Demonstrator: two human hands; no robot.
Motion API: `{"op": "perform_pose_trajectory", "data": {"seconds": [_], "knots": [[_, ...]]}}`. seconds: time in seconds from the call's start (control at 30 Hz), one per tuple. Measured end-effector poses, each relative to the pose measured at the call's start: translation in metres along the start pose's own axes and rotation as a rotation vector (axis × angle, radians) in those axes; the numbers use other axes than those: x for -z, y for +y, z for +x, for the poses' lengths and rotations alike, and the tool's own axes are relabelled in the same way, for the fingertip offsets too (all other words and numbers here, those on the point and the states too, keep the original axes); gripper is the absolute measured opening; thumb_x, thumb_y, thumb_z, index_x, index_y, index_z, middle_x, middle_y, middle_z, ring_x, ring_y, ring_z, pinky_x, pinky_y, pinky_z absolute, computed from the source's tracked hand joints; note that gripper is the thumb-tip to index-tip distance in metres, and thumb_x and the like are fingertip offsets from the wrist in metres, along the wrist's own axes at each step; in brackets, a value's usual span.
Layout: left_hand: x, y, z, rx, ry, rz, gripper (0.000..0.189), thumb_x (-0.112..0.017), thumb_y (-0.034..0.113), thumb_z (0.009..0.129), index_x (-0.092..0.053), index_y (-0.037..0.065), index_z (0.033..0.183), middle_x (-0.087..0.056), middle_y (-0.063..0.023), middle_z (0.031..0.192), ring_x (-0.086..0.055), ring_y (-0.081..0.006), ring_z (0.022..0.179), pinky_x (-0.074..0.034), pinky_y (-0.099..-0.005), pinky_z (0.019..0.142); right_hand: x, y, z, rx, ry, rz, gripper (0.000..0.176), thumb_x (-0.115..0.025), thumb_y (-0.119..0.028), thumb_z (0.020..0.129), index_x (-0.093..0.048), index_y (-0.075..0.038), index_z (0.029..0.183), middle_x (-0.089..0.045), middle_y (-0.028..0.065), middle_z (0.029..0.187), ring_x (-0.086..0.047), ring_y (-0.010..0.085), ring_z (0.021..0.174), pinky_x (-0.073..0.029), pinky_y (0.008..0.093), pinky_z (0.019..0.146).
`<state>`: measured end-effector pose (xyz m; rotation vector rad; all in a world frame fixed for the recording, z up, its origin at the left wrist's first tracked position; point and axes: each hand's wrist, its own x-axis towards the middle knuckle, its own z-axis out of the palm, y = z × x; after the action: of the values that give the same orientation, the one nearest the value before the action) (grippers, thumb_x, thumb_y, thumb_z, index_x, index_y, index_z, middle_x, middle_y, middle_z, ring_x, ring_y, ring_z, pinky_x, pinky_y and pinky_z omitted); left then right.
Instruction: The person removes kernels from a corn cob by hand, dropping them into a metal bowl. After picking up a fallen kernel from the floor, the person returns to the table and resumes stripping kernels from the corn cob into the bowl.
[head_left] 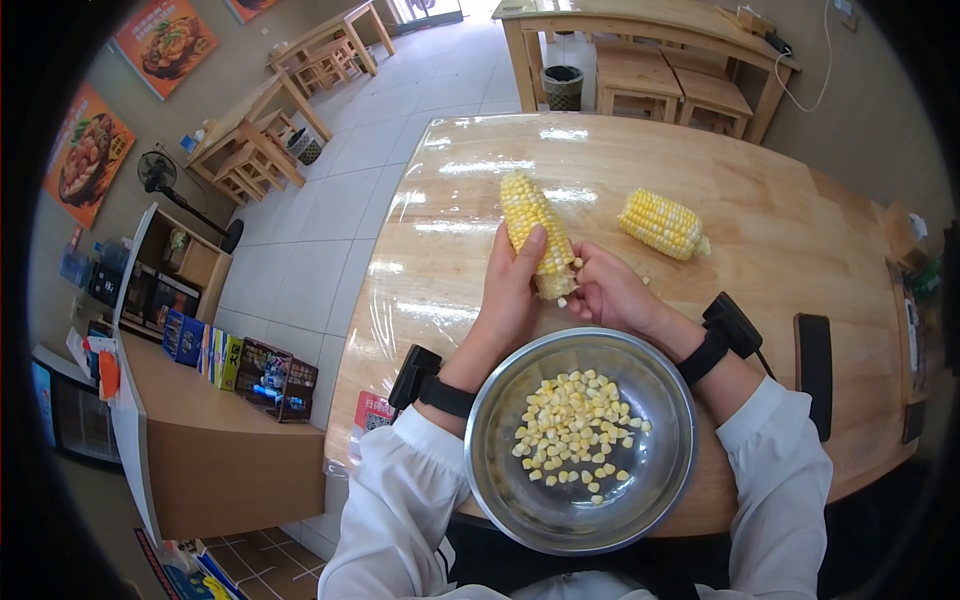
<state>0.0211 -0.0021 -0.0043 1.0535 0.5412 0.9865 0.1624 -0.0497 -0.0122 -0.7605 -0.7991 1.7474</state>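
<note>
My left hand point(512, 280) is wrapped round a corn cob point(533, 218), held tilted above the far rim of a steel bowl. At the cob's lower end, some kernels are gone and the bare core shows. The fingers of my right hand point(608, 290) are bent against that lower end, with loose kernels at the fingertips. Many yellow kernels point(575, 420) lie in the metal bowl point(483, 465), close to my body. A second, shorter corn piece point(662, 224) rests on the table to the right, beyond my right hand.
The wooden table point(800, 240) has a clear glossy cover. A black phone-like object point(813, 375) lies at the right, a red card with a code point(372, 412) at the left. A counter point(220, 430) stands left; benches and bins are beyond.
</note>
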Motion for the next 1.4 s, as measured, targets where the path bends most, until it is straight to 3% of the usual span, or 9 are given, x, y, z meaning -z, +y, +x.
{"op": "perform_pose_trajectory", "data": {"seconds": [0.17, 0.23, 0.57, 0.63, 1.03, 1.27, 1.4], "knots": [[0.0, 0.001, 0.0, 0.012, 0.054, -0.159, 0.033, -0.04, 0.03, 0.095, -0.035, 0.01, 0.12, -0.051, -0.0113, 0.104, -0.055, -0.0224, 0.091, -0.049, -0.037, 0.075, -0.004, 0.001, 0.002, 0.016, -0.02, 0.047, 0.028, -0.052, -0.025, 0.091, -0.044, -0.002, 0.105, -0.052, 0.0027, 0.082, -0.048, 0.0066, 0.059, -0.039, 0.0184, 0.049], [0.0, -0.001, 0.0, 0.013, -0.002, -0.098, 0.034, -0.038, 0.031, 0.096, -0.034, 0.011, 0.123, -0.051, -0.0113, 0.105, -0.054, -0.0227, 0.093, -0.047, -0.0374, 0.079, -0.004, 0.002, 0.002, 0.009, 0.061, -0.093, 0.031, -0.055, -0.03, 0.09, -0.045, -0.003, 0.102, -0.051, 0.0015, 0.081, -0.047, 0.0048, 0.059, -0.039, 0.0174, 0.049], [-0.002, 0.001, -0.002, -0.015, -0.022, -0.081, 0.033, -0.037, 0.025, 0.097, -0.032, 0.009, 0.126, -0.05, -0.0101, 0.107, -0.053, -0.0205, 0.095, -0.045, -0.0359, 0.082, -0.004, 0.003, 0.001, 0.082, 0.048, -0.258, 0.035, -0.058, -0.032, 0.088, -0.043, -0.004, 0.103, -0.05, 0.0009, 0.08, -0.046, 0.0046, 0.059, -0.039, 0.0177, 0.049], [-0.006, 0.005, -0.005, -0.07, -0.04, -0.071, 0.034, -0.042, 0.027, 0.096, -0.033, 0.007, 0.123, -0.048, -0.007, 0.108, -0.049, -0.013, 0.097, -0.042, -0.0284, 0.085, -0.007, 0.001, -0.001, 0.105, 0.005, -0.145, 0.034, -0.058, -0.032, 0.088, -0.043, -0.005, 0.103, -0.049, 0.0004, 0.082, -0.045, 0.0045, 0.061, -0.039, 0.0176, 0.051], [-0.006, 0.004, -0.004, -0.085, -0.036, -0.027, 0.036, -0.041, 0.028, 0.096, -0.031, 0.006, 0.123, -0.048, -0.0076, 0.107, -0.05, -0.0132, 0.096, -0.044, -0.0281, 0.083, -0.004, 0.003, 0.0, 0.122, -0.002, -0.268, 0.032, -0.054, -0.028, 0.089, -0.042, -0.005, 0.106, -0.048, 0.0004, 0.085, -0.045, 0.005, 0.063, -0.04, 0.0177, 0.054], [-0.003, 0.002, -0.004, -0.058, -0.049, -0.062, 0.035, -0.042, 0.026, 0.096, -0.031, 0.006, 0.123, -0.047, -0.0078, 0.108, -0.05, -0.0128, 0.095, -0.044, -0.0273, 0.083, -0.004, 0.002, 0.001, 0.061, -0.05, -0.021, 0.033, -0.056, -0.026, 0.087, -0.042, -0.003, 0.108, -0.049, 0.0005, 0.084, -0.046, 0.0056, 0.063, -0.04, 0.0182, 0.054], [0.0, 0.005, -0.003, -0.108, -0.019, 0.015, 0.041, -0.043, 0.025, 0.096, -0.027, 0.004, 0.128, -0.047, -0.008, 0.11, -0.049, -0.0123, 0.098, -0.042, -0.0274, 0.086, -0.011, -0.009, -0.004, 0.067, 0.08, -0.412, 0.035, -0.064, -0.025, 0.083, -0.048, -0.001, 0.101, -0.054, 0.0012, 0.083, -0.05, 0.0066, 0.068, -0.042, 0.0205, 0.058]]}}
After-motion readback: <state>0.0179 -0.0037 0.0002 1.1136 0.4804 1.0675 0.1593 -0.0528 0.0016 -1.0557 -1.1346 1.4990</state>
